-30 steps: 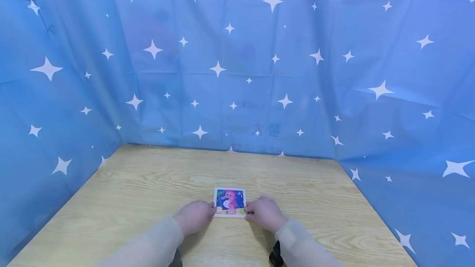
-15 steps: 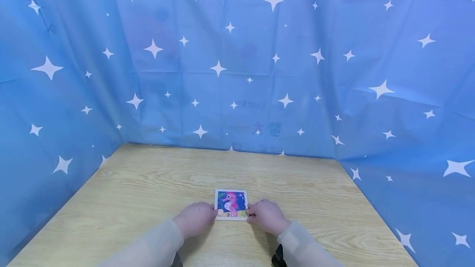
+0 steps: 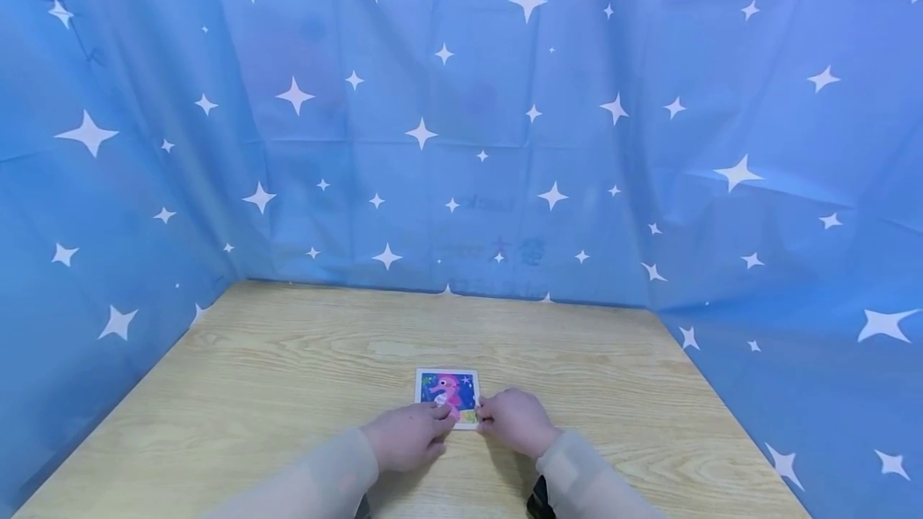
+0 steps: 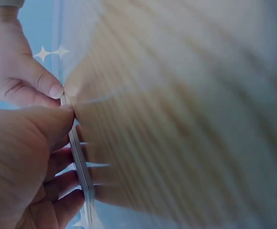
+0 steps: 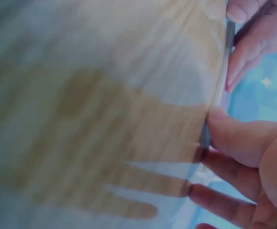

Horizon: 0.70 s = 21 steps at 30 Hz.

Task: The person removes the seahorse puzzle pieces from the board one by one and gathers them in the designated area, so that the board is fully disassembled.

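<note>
Lying on the wood surface (image 3: 310, 359) is a small square picture (image 3: 448, 384), on the near half, about midway from left to right. It has a white rim (image 3: 438, 371). Inside the rim is a pink seahorse (image 3: 453, 391) on dark blue, with a little white star (image 3: 466, 380) at the far right corner.

The left hand (image 3: 405, 436) reaches over the near left part of the picture and hides that corner. Its fingers are bent and touch the picture, and its thumb meets the near edge in the left wrist view. I cannot tell if they pinch it.

The right hand (image 3: 515, 423) is at the right side and pinches the edge near the bottom, with thumb and pointing finger touching it. Its other fingers are a bit spread.

Both arms wear pale sleeves (image 3: 328, 463). Something black (image 3: 539, 497) shows under the right sleeve. A blue sheet (image 3: 461, 94) with white stars (image 3: 529, 0) hangs at the far side, the left and the right.
</note>
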{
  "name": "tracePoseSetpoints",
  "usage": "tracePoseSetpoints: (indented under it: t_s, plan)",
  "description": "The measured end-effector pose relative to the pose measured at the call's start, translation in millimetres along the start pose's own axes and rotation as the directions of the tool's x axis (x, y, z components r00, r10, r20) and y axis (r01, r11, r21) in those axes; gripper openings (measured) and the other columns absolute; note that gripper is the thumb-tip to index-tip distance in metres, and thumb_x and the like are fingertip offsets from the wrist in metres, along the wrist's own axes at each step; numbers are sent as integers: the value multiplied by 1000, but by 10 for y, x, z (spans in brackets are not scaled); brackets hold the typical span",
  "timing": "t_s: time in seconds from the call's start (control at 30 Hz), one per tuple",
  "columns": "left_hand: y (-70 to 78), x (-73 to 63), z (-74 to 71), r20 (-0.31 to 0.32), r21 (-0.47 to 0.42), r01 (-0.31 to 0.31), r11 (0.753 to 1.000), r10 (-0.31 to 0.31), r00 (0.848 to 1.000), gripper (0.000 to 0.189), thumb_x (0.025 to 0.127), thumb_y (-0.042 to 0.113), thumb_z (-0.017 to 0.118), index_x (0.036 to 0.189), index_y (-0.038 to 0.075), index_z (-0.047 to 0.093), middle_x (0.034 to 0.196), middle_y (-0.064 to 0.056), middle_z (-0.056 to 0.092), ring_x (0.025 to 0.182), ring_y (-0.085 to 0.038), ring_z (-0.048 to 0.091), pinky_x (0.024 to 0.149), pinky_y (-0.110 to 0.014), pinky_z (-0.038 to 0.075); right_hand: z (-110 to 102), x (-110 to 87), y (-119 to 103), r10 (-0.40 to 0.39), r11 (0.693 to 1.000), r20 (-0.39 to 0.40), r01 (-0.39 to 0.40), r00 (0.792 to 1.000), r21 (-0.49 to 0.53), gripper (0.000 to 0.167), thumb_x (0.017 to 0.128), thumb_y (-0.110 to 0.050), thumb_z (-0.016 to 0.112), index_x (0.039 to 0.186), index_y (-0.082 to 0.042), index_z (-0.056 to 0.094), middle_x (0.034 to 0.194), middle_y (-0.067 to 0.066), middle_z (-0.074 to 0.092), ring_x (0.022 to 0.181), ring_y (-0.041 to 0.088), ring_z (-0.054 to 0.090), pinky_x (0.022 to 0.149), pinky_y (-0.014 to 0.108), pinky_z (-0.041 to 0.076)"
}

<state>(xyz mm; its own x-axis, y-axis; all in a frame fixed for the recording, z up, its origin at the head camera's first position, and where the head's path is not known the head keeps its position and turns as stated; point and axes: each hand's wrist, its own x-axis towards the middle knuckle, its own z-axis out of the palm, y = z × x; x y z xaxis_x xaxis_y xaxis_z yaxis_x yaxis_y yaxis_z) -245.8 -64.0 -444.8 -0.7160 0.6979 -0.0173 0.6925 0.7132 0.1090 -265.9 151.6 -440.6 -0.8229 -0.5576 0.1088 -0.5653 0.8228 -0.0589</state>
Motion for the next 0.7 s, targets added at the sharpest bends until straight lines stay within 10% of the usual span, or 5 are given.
tracePoseSetpoints:
  t_s: [0.27,0.7]
  plan:
    - [-3,3,14,-14,17,15,1000,-15,1000,43,97,30,57,136,13,56,140,-4,53,126,-22,51,104,-33,43,-152,275,22,76,982,75,-88,994,166,4,85,-15,71,84,-13,75,83,-4,69,74,11,61,71,31,53]
    - [-61,39,113,-183,82,-109,991,123,975,30,95,14,58,124,13,66,124,0,63,110,-15,60,90,-26,51,104,887,-171,146,895,44,-151,988,420,12,89,-8,67,99,-9,72,96,1,60,90,18,59,83,38,51]
